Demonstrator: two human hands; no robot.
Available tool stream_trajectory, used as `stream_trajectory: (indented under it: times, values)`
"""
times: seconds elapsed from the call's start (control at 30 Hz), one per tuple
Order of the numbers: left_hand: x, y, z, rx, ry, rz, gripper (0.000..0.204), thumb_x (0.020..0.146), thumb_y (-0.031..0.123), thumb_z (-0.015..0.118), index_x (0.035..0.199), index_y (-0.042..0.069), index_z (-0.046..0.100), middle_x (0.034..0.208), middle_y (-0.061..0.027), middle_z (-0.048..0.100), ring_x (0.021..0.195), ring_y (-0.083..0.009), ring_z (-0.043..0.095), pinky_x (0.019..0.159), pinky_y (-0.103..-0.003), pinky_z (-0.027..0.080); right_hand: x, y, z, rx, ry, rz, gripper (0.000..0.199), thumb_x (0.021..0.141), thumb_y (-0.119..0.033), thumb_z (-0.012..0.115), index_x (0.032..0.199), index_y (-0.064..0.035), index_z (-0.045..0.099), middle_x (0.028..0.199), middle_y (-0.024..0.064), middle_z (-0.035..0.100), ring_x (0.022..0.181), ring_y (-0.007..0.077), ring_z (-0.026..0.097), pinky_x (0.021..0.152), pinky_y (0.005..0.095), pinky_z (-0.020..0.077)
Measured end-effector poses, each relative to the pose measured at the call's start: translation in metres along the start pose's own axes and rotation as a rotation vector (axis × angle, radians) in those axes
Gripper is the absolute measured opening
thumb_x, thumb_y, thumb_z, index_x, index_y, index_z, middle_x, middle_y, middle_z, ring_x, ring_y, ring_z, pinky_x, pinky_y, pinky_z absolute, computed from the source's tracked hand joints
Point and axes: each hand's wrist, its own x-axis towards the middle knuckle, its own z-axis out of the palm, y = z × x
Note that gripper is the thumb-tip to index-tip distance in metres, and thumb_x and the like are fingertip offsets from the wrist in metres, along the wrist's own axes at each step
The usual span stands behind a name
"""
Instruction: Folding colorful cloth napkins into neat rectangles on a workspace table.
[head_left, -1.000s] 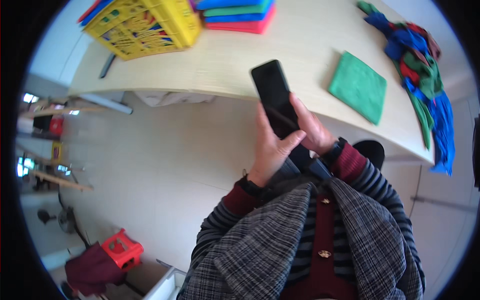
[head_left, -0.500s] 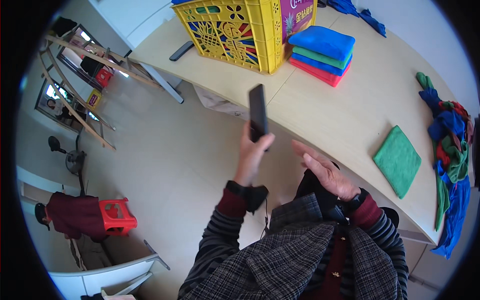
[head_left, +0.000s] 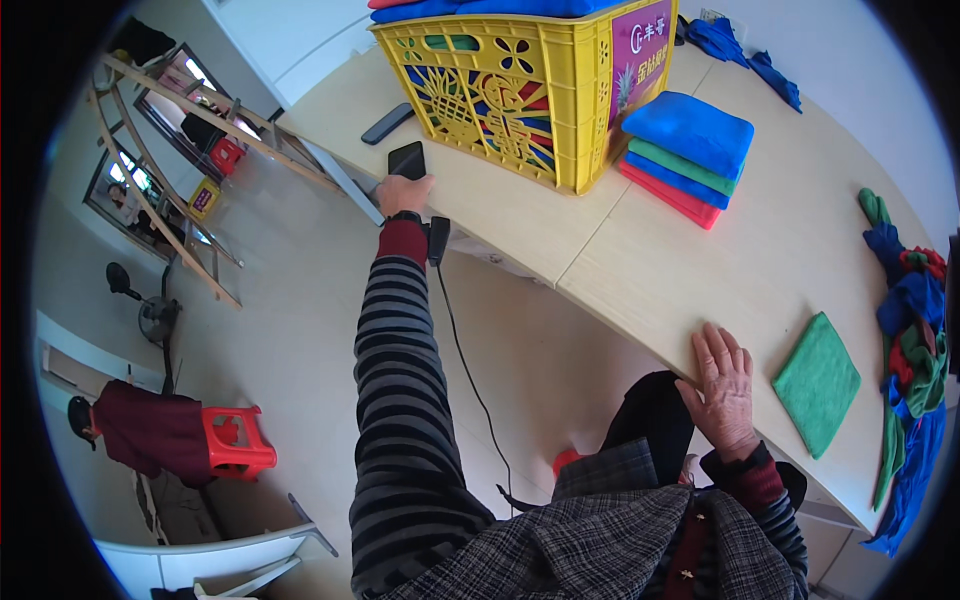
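My left hand reaches far out to the left end of the pale wooden table and holds a black phone flat on the tabletop, just in front of the yellow plastic crate. A second dark phone lies on the table beyond it. My right hand rests flat and open on the near edge of the table, empty. A folded green cloth lies just right of that hand.
A stack of folded blue, green and red cloths sits beside the crate. A heap of mixed cloths lies at the table's right end. On the floor to the left are a red stool, a fan and wooden frames.
My left arm has stretched out to the left and brought the phone down onto the table by the crate. My right hand let go of the phone and dropped onto the table edge.
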Motion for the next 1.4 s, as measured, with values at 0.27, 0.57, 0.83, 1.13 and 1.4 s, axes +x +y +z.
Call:
stream_trajectory:
  times: [0.27,0.57,0.83,1.13,1.4]
  values:
    - [0.072,-0.009,0.023,0.197,0.013,0.046,0.074,0.073,0.048,0.072,0.120,-0.008,0.061,0.127,-0.0211,0.061,0.124,-0.0384,0.052,0.104,-0.044,0.045,0.015,-0.012,0.004,-0.090,-0.104,0.022,0.091,0.070,-0.025,0.081,0.149,-0.0040,0.039,0.153,0.0182,0.040,0.142,0.0397,0.036,0.116,0.0538,0.0291]
    - [0.134,-0.017,0.047,0.276,-0.075,0.189,0.067,0.083,0.049,0.066,0.130,0.002,0.058,0.136,-0.0191,0.057,0.126,-0.0397,0.050,0.102,-0.050,0.045,0.026,-0.015,0.008,-0.088,-0.170,0.052,0.100,0.066,-0.024,0.083,0.152,-0.0061,0.035,0.154,0.0182,0.038,0.143,0.0399,0.034,0.115,0.0570,0.0282]
    - [0.176,-0.024,0.054,0.329,-0.016,0.040,0.069,0.084,0.051,0.067,0.132,0.003,0.056,0.137,-0.0184,0.056,0.127,-0.0385,0.049,0.101,-0.050,0.046,0.027,-0.019,0.012,-0.108,-0.208,0.094,0.105,0.063,-0.025,0.086,0.153,-0.0084,0.033,0.155,0.0173,0.037,0.144,0.0397,0.033,0.116,0.0575,0.0277]
    - [0.148,-0.021,0.069,0.055,-0.028,0.178,0.088,0.084,0.046,0.070,0.151,0.002,0.035,0.155,-0.0217,0.035,0.143,-0.0395,0.033,0.116,-0.047,0.032,0.031,-0.019,0.015,-0.141,-0.218,0.127,0.106,0.063,-0.024,0.086,0.154,-0.0085,0.031,0.156,0.0172,0.036,0.145,0.0398,0.032,0.116,0.0579,0.0271]
    - [0.108,-0.062,0.064,-0.307,0.166,0.330,0.079,0.086,0.021,0.067,0.152,0.000,0.030,0.156,-0.0272,0.030,0.146,-0.0425,0.026,0.121,-0.045,0.024,0.027,-0.020,0.007,-0.067,-0.141,0.057,0.096,0.069,-0.023,0.082,0.151,-0.0043,0.036,0.155,0.0182,0.038,0.145,0.0396,0.033,0.116,0.0550,0.0275]
